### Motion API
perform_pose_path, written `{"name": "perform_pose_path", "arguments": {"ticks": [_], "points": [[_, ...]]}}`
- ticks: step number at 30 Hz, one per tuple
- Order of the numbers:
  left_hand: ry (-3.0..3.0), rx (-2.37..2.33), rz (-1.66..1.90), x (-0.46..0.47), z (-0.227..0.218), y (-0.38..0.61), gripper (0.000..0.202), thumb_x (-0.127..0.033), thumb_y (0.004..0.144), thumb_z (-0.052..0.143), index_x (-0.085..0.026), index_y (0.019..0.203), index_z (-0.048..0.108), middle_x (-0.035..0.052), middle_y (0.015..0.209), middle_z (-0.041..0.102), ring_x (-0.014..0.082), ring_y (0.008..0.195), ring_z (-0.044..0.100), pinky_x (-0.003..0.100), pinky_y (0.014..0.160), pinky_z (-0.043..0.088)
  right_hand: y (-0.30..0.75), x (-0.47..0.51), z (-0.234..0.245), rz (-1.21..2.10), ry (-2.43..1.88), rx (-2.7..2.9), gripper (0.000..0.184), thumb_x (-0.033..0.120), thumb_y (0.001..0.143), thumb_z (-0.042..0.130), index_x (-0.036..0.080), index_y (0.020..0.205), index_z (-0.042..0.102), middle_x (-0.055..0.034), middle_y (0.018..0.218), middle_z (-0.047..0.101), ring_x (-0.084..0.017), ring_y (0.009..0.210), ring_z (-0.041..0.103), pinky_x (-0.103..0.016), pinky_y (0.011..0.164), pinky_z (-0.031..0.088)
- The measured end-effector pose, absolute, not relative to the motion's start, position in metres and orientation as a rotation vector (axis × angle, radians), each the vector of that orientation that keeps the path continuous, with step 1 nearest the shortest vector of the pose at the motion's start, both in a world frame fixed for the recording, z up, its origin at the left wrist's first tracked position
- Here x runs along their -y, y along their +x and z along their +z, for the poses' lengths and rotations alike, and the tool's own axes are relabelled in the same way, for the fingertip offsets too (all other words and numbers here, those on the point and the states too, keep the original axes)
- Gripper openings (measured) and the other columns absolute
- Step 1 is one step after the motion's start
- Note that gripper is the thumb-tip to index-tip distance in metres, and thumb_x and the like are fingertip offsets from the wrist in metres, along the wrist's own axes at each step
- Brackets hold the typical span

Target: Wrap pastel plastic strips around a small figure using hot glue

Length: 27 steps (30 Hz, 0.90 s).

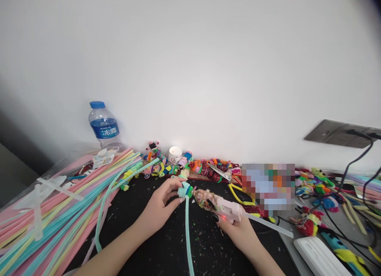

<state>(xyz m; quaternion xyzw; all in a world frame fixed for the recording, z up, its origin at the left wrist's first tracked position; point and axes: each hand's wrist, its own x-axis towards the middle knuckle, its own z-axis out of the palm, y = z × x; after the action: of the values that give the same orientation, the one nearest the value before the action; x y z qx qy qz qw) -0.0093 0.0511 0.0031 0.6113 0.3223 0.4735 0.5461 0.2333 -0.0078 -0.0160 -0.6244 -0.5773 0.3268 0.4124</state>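
My left hand (162,202) pinches the coiled end of a light teal pipe cleaner (187,224), whose stem trails toward me over the black table (166,244). My right hand (238,228) grips a pink hot glue gun (223,206). Its decorated nozzle end touches the teal coil (185,190). A clear glue stick (268,224) sticks out of the gun's back.
A thick bundle of long pastel pipe cleaners (59,216) lies at left. A water bottle (104,127), a small white jar (175,153), scissors (220,173) and several finished twisted figures (205,167) line the wall. Cables (354,165) and a white device (320,256) lie at right.
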Motion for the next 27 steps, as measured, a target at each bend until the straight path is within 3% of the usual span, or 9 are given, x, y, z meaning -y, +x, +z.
{"name": "perform_pose_path", "arguments": {"ticks": [5, 15, 27], "points": [[1.566, -0.788, 1.142, -0.051, 0.001, -0.01, 0.018, -0.011, 0.079, 0.053, -0.023, 0.092, 0.054, 0.0069, 0.123, 0.051, 0.0229, 0.112, 0.052, 0.036, 0.093, 0.046, 0.229, 0.008, -0.009, 0.804, -1.57, 1.514, 0.038, 0.036, 0.065, 0.07, 0.014, 0.095, 0.069, -0.0118, 0.094, 0.066, -0.028, 0.084, 0.063, -0.043, 0.078, 0.051], [1.714, -0.841, 1.121, -0.05, 0.002, -0.011, 0.023, -0.006, 0.08, 0.049, -0.024, 0.094, 0.054, 0.0046, 0.122, 0.051, 0.0202, 0.116, 0.048, 0.032, 0.094, 0.046, 0.218, 0.006, 0.012, 0.795, -1.55, 1.664, 0.024, 0.034, 0.07, 0.06, 0.014, 0.079, 0.07, -0.0062, 0.073, 0.064, -0.021, 0.066, 0.059, -0.032, 0.062, 0.05], [1.744, -0.842, 1.124, -0.051, 0.001, -0.011, 0.023, -0.005, 0.079, 0.049, -0.024, 0.093, 0.054, 0.0051, 0.121, 0.051, 0.0202, 0.115, 0.049, 0.031, 0.093, 0.047, 0.216, 0.005, 0.015, 0.787, -1.43, 1.775, 0.023, 0.031, 0.077, 0.056, 0.015, 0.083, 0.071, -0.0048, 0.072, 0.067, -0.019, 0.064, 0.058, -0.028, 0.06, 0.049]]}}
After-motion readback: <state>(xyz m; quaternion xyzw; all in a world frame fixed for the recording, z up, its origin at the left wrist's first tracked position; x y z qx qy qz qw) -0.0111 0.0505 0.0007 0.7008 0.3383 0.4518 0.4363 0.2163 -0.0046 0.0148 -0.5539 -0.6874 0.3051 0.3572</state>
